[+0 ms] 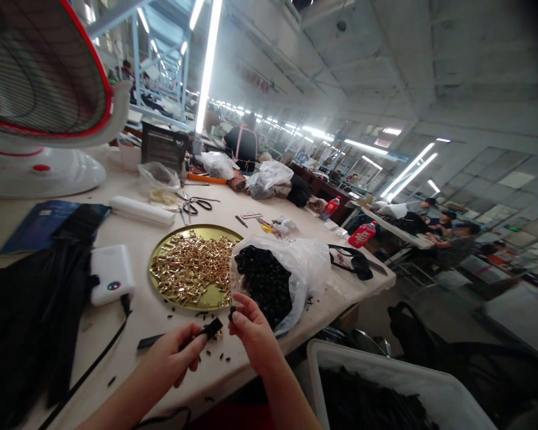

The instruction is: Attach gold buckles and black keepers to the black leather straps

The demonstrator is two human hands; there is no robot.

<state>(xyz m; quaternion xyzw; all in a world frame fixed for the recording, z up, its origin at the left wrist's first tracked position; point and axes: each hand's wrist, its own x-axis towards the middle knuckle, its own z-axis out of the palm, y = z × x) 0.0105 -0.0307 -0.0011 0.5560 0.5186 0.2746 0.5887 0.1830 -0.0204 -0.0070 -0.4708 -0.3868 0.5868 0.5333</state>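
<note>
Fittings (192,266) on tray (217,229), pieces (264,283) in bag (311,260) right of it, scissors (199,205) behind, fan (36,65) left

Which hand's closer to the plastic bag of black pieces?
Right. The right hand is by the near edge of the plastic bag; the left hand is farther left, holding a black strap.

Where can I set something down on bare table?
Behind the gold tray, between the scissors and the slim dark tool. Also between the black cable and left forearm, apart from a stray black bit. It's crowded around the right hand, with the tray, white bag and scattered pieces close by.
</note>
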